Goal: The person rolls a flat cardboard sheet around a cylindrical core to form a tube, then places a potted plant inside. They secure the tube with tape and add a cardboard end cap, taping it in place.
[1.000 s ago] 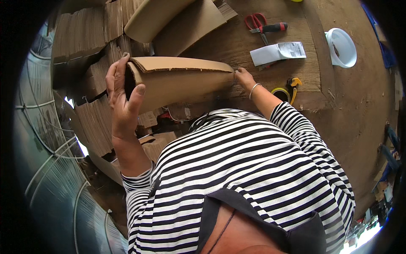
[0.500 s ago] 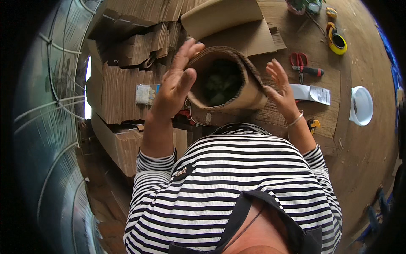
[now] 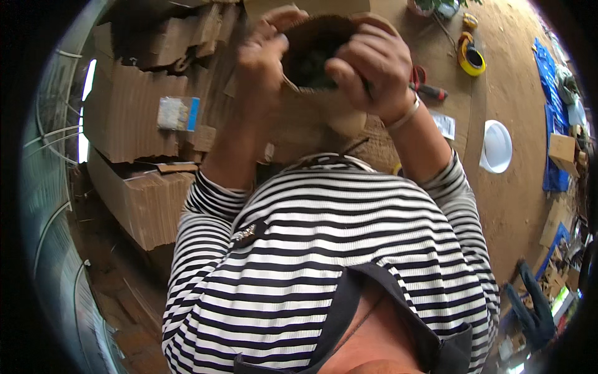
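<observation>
A rolled brown cardboard sleeve stands in front of me, its open top facing up. Dark green leaves show dimly inside it. My left hand, blurred by motion, curls over the sleeve's left rim with the thumb on the near side. On the right rim, my right hand has its fingers wrapped over the edge and its thumb towards the opening. The palms hide both sides of the sleeve.
Stacks of flat cardboard fill the left, with a small packet on them. To the right are red-handled scissors, a red-and-black handle, yellow tape, a white printed paper and a white bowl.
Both hands have gone from spread beside the sleeve to closed on its rim. The sleeve now appears higher in the view, and the whole view has shifted.
</observation>
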`<action>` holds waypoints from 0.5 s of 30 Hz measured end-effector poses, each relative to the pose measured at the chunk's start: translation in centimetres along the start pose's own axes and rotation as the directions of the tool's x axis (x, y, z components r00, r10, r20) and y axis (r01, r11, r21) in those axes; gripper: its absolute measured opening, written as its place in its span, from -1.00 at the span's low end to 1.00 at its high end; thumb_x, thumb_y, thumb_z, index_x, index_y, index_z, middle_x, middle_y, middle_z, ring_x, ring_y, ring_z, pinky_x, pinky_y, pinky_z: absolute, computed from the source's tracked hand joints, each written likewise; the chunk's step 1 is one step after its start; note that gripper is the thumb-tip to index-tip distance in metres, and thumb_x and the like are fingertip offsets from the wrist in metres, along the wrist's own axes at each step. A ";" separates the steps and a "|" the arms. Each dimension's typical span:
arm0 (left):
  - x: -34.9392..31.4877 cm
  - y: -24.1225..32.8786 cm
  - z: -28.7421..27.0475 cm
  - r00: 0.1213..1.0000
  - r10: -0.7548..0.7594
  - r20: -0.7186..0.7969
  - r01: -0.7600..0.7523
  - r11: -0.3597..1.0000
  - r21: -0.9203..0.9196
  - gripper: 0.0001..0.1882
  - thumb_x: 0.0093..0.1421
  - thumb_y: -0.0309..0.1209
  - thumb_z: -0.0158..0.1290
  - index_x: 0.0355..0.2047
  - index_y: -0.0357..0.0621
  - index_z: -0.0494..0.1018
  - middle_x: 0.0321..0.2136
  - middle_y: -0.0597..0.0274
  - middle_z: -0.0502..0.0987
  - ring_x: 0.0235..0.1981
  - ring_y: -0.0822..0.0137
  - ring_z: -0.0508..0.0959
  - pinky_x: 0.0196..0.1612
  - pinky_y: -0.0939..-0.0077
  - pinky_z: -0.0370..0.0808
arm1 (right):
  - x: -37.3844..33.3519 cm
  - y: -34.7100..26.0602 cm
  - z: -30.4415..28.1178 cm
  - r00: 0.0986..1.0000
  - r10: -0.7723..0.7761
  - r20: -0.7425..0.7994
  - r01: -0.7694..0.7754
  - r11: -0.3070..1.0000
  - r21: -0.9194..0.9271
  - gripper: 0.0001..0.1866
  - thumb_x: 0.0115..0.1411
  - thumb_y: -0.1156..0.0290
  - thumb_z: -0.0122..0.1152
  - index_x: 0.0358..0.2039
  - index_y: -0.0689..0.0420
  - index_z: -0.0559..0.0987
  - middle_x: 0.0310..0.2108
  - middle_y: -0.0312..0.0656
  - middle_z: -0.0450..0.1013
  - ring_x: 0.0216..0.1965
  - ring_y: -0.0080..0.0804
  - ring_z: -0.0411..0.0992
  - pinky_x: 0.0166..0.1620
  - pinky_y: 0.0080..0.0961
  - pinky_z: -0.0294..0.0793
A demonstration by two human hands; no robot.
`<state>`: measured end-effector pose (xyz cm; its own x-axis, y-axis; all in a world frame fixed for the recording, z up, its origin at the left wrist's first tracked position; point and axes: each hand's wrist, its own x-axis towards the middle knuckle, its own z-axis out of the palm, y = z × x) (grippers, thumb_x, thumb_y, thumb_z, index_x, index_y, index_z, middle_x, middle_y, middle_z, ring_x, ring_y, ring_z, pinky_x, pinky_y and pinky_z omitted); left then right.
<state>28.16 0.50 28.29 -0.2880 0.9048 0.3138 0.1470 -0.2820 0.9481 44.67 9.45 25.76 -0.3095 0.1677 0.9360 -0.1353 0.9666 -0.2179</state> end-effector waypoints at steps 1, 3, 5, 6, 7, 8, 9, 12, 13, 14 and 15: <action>0.3 -0.1 -0.2 0.998 -0.056 -0.005 0.055 0.991 -0.119 -0.54 0.21 -0.64 -0.26 0.11 -0.26 0.38 0.04 0.11 0.55 0.00 0.38 0.53 0.17 0.52 0.40 | 0.1 -0.3 0.4 0.999 0.045 -0.023 -0.045 0.999 -0.008 -0.77 0.06 0.29 0.37 -0.61 0.03 0.51 -0.70 -0.27 0.30 -0.61 -0.27 0.32 -0.23 -0.28 0.44; 0.4 0.9 -0.6 0.963 -0.262 -0.062 0.221 0.901 -0.372 -0.63 0.26 -0.57 -0.16 0.06 -0.27 0.40 0.01 0.05 0.53 0.02 0.16 0.55 0.20 0.28 0.45 | 1.4 -0.6 0.2 1.000 -0.025 0.019 0.024 1.000 0.008 -0.77 0.17 0.39 0.26 -0.59 0.19 0.54 -0.62 -0.19 0.39 -0.57 -0.28 0.38 -0.33 -0.36 0.45; 0.8 2.9 -0.2 0.958 -0.273 -0.086 0.231 0.914 -0.334 -0.63 0.25 -0.59 -0.17 0.06 -0.27 0.40 -0.01 0.03 0.53 0.00 0.15 0.56 0.19 0.27 0.46 | 2.0 -0.4 1.0 0.997 -0.039 -0.061 0.042 0.998 0.049 -0.76 0.11 0.35 0.33 -0.60 0.15 0.53 -0.66 -0.22 0.36 -0.60 -0.29 0.38 -0.27 -0.30 0.48; 1.1 4.1 0.2 0.956 -0.277 -0.095 0.235 0.918 -0.319 -0.62 0.25 -0.59 -0.17 0.06 -0.27 0.40 -0.02 0.02 0.54 0.00 0.15 0.56 0.19 0.27 0.46 | 2.3 -0.5 1.3 0.994 -0.030 -0.107 0.037 0.998 0.059 -0.74 0.10 0.33 0.34 -0.63 0.14 0.51 -0.69 -0.21 0.34 -0.62 -0.29 0.36 -0.26 -0.28 0.48; 1.3 5.2 0.6 0.954 -0.281 -0.103 0.239 0.922 -0.304 -0.62 0.24 -0.60 -0.18 0.06 -0.27 0.40 -0.03 0.01 0.54 -0.01 0.14 0.56 0.18 0.27 0.46 | 2.5 -0.6 1.6 0.988 -0.020 -0.153 0.031 0.997 0.069 -0.71 0.09 0.31 0.36 -0.65 0.13 0.50 -0.71 -0.21 0.31 -0.65 -0.29 0.35 -0.25 -0.26 0.48; 1.5 6.1 1.0 0.952 -0.284 -0.111 0.243 0.926 -0.288 -0.61 0.23 -0.61 -0.18 0.06 -0.28 0.40 -0.04 0.01 0.54 -0.01 0.14 0.57 0.18 0.27 0.47 | 3.2 -1.3 0.9 0.988 0.019 -0.153 -0.004 0.995 0.095 -0.73 0.08 0.31 0.37 -0.63 0.13 0.51 -0.69 -0.21 0.35 -0.64 -0.27 0.36 -0.24 -0.24 0.49; 1.4 7.0 1.2 0.950 -0.285 -0.126 0.244 0.932 -0.269 -0.61 0.23 -0.62 -0.18 0.06 -0.28 0.40 -0.05 0.00 0.55 -0.02 0.13 0.57 0.18 0.27 0.47 | 3.5 -2.4 0.1 0.989 0.016 -0.145 -0.005 0.997 0.076 -0.75 0.12 0.34 0.31 -0.61 0.16 0.53 -0.66 -0.19 0.38 -0.61 -0.28 0.37 -0.27 -0.27 0.47; 0.4 7.9 1.5 0.988 -0.144 -0.059 0.111 0.917 -0.382 -0.60 0.20 -0.63 -0.16 0.06 -0.33 0.39 -0.07 -0.02 0.55 -0.04 0.17 0.57 0.14 0.32 0.48 | 3.6 -4.7 -2.7 0.995 0.016 -0.102 -0.008 0.997 0.082 -0.83 0.21 0.41 0.17 -0.48 0.23 0.55 -0.57 -0.14 0.44 -0.55 -0.29 0.37 -0.29 -0.32 0.45; -0.1 7.3 1.4 0.999 -0.029 0.024 0.032 0.993 -0.112 -0.59 0.21 -0.63 -0.16 0.09 -0.34 0.37 -0.02 -0.05 0.51 0.01 0.17 0.54 0.17 0.31 0.45 | 2.5 -4.9 -3.6 0.997 0.036 -0.062 -0.030 0.995 0.097 -0.84 0.24 0.44 0.12 -0.43 0.25 0.55 -0.54 -0.12 0.45 -0.53 -0.28 0.37 -0.29 -0.33 0.45; -0.3 6.7 1.5 0.990 0.085 0.110 -0.101 0.984 0.146 -0.57 0.21 -0.63 -0.16 0.11 -0.36 0.35 0.03 -0.09 0.48 0.06 0.17 0.51 0.20 0.30 0.42 | 0.9 -4.6 -3.9 0.999 0.050 -0.005 -0.050 0.996 0.068 -0.84 0.26 0.46 0.07 -0.37 0.27 0.55 -0.52 -0.11 0.47 -0.52 -0.28 0.37 -0.29 -0.34 0.44; -1.1 4.2 1.3 0.992 0.069 0.105 -0.071 0.997 0.019 -0.54 0.23 -0.60 -0.15 0.17 -0.32 0.30 0.08 -0.09 0.43 0.11 0.15 0.47 0.24 0.32 0.37 | -0.4 -4.1 -3.1 1.000 -0.003 0.019 0.004 0.999 -0.054 -0.82 0.28 0.43 0.07 -0.40 0.24 0.55 -0.56 -0.13 0.42 -0.55 -0.28 0.32 -0.21 -0.26 0.47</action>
<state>30.34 -1.27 31.90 -0.1761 0.9117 0.3711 0.1853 -0.3396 0.9221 48.24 5.98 27.09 -0.3270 0.1614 0.9312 -0.0855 0.9762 -0.1992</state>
